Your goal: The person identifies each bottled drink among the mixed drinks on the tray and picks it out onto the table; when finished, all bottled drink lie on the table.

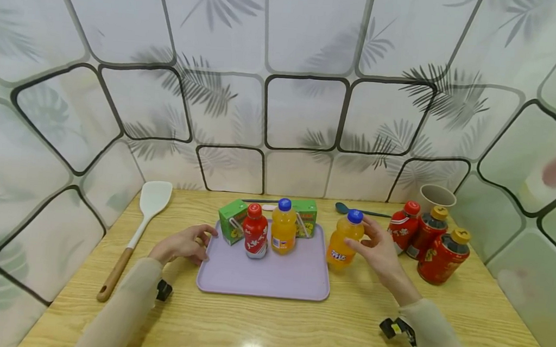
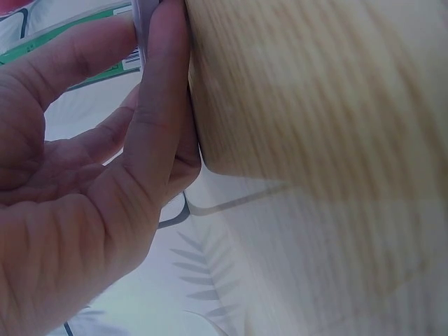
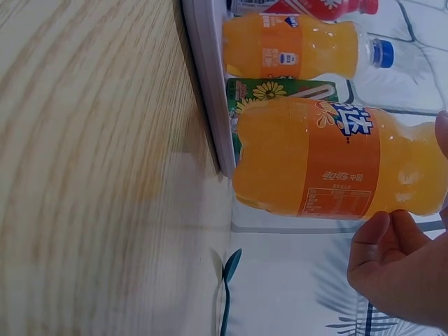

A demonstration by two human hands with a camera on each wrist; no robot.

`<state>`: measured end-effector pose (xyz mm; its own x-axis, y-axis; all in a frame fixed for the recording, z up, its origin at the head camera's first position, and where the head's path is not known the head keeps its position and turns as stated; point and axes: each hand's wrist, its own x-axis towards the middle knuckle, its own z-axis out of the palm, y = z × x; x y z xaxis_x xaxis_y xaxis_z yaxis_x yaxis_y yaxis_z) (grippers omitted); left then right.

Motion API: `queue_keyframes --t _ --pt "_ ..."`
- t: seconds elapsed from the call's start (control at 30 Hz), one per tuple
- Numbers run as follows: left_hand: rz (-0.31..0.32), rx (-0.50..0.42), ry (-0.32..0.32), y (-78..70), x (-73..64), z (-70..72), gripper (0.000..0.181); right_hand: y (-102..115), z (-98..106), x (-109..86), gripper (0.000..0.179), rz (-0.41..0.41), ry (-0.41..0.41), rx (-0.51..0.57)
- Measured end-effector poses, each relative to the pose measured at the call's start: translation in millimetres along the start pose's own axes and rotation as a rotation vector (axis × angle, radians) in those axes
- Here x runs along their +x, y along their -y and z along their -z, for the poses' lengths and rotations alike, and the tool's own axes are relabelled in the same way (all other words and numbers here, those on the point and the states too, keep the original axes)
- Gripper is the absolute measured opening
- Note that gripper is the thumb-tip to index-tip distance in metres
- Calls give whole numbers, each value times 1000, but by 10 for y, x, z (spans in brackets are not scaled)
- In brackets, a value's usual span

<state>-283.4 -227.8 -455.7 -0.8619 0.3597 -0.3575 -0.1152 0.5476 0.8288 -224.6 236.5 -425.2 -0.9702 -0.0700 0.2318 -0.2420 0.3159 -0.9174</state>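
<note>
My right hand (image 1: 381,251) grips an orange soda bottle (image 1: 341,247) with a blue cap by its upper part, at the right edge of the lilac tray (image 1: 264,281). In the right wrist view the bottle (image 3: 308,157) is held off the wood, its base beside the tray rim (image 3: 210,91). At the tray's left edge, my left hand (image 1: 186,245) pinches the rim between thumb and fingers, as the left wrist view shows. On the tray stand a red bottle (image 1: 255,234), another orange soda bottle (image 1: 283,229) and two green drink cartons, left (image 1: 231,223) and right (image 1: 306,214).
A white spatula (image 1: 142,222) with a wooden handle lies at the left. Red bottles with red (image 1: 403,227) and gold (image 1: 444,257) caps stand at the right, before a cup (image 1: 437,196). Behind the tray lies a dark teal spoon (image 1: 353,209). Patterned walls enclose the table.
</note>
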Motion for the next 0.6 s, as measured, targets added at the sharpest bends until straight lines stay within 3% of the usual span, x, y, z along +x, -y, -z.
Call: queue_keyframes --t 0.37,0.6 --pt "3 3 7 1 -13 2 62 7 38 2 65 -38 -25 -34" --pt "-10 7 8 -2 -13 4 62 -18 75 9 63 3 -69 -58"
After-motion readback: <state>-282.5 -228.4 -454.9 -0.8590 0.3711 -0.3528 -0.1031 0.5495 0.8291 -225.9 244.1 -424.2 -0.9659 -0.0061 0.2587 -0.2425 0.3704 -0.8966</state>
